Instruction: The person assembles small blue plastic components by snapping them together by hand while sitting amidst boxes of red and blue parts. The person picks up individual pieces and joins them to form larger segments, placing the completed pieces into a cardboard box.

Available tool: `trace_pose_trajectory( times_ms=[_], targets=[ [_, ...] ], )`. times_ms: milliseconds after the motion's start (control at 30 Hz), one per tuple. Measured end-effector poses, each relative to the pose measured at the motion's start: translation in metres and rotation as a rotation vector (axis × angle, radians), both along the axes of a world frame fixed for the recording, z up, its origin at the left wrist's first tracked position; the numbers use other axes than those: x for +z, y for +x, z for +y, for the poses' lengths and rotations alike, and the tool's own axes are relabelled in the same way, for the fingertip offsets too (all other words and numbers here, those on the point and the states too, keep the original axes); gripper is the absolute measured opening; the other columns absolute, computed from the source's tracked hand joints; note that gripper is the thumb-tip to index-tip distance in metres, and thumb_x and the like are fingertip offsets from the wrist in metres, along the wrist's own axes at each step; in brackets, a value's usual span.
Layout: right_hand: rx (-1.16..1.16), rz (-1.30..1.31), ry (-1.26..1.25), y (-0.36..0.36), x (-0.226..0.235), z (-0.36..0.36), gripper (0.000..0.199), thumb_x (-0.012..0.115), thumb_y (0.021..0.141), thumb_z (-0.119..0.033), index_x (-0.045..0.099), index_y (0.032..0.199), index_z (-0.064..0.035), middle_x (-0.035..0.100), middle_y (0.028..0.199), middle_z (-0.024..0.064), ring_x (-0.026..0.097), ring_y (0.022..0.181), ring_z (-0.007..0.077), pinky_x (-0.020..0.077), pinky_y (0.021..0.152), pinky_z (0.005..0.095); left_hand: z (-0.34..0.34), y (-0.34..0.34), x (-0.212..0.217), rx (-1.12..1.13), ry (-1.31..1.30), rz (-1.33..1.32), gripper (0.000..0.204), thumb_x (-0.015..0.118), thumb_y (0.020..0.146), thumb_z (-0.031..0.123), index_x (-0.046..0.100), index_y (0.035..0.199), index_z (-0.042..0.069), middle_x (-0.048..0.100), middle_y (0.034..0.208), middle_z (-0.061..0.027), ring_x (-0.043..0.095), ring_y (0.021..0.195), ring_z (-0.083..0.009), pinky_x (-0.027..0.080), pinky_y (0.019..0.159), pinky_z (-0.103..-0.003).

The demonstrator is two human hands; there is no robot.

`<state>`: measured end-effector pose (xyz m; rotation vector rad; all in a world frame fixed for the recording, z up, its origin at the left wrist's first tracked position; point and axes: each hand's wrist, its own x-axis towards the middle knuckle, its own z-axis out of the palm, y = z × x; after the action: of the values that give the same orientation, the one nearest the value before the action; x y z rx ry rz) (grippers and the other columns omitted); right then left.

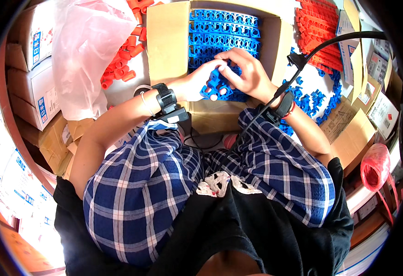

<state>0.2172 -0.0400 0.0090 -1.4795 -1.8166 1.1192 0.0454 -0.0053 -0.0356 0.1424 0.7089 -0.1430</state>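
Observation:
My left hand (198, 82) is curled around a small cluster of blue plastic pipe clips (217, 85), and its fingertips show beneath them. From the other side my right hand (247, 72) closes over the same clips, thumb against them and fingers meeting the left hand. Both hands are above an open cardboard box (167, 41). Inside it, blue pipe clips (224, 28) stand joined side by side in several neat rows. The hands hide part of the nearer rows.
Loose blue clips (309, 102) lie right of the box, with stacked red clips (318, 27) behind. Red plastic tube pieces (124, 57) spill beside a translucent bag (89, 50). A black cable (298, 64) crosses near my right wrist. Cartons (38, 87) line the left side; pink twine (375, 166) hangs right.

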Motion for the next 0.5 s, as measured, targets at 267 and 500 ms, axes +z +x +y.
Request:
trace_pose_trajectory(
  times_ms=[267, 500],
  targets=[
    [0.08, 0.101, -0.03, 0.007, -0.008, -0.003, 0.04, 0.071, 0.079, -0.03, 0.063, 0.106, -0.0011, 0.064, 0.091, 0.0128, 0.059, 0.08, 0.0266, 0.0476, 0.073, 0.0343, -0.002, -0.003, 0.0, 0.037, 0.005, -0.051, 0.046, 0.041, 0.094, 0.051, 0.06, 0.1, 0.009, 0.06, 0.072, -0.0019, 0.059, 0.061, -0.0113, 0.041, 0.039, -0.022],
    [-0.032, 0.118, -0.297, 0.004, 0.0, -0.004, 0.041, 0.072, 0.078, -0.026, 0.061, 0.111, -0.0034, 0.062, 0.094, 0.0123, 0.059, 0.082, 0.026, 0.049, 0.072, 0.0332, -0.002, 0.0, -0.002, 0.032, -0.016, -0.035, 0.041, 0.041, 0.095, 0.049, 0.057, 0.094, 0.011, 0.058, 0.07, -0.0013, 0.059, 0.061, -0.0114, 0.042, 0.039, -0.021]
  ],
)
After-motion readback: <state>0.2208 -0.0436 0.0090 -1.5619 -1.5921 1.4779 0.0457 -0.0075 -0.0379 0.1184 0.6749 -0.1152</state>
